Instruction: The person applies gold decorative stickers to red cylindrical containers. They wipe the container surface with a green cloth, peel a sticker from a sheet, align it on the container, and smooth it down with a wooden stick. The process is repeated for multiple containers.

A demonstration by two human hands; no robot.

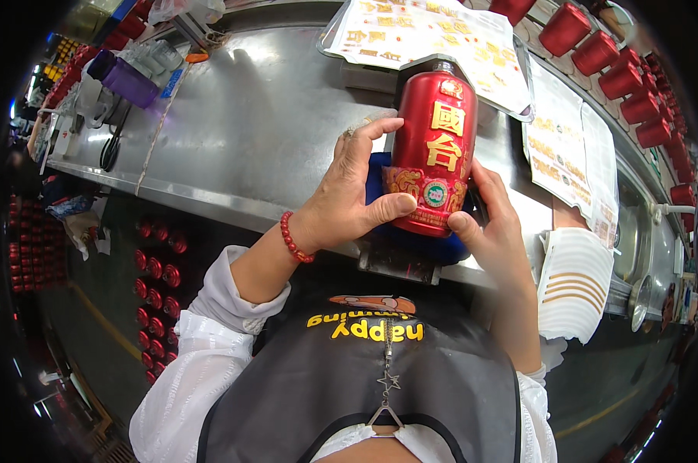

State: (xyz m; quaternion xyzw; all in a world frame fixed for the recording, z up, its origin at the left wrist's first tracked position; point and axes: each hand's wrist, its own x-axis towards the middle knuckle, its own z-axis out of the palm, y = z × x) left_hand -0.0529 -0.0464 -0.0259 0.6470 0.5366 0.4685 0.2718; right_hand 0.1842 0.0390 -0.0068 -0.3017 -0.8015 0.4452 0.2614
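A red bottle with raised gold characters lies tilted on a dark blue padded support at the edge of the metal bench. Around its lower part runs a red and gold label band with a round green emblem. My left hand grips the bottle's left side, its thumb on the band and its index finger reaching along the upper side. On the right, my right hand holds the base, thumb at the lower corner and fingers against the side. The bottle's underside is hidden.
Sheets of gold stickers lie on a tray behind the bottle, with another sticker sheet at right. White backing with brown strips hangs over the front edge. Purple bottle and scissors sit left; red bottles stand far right.
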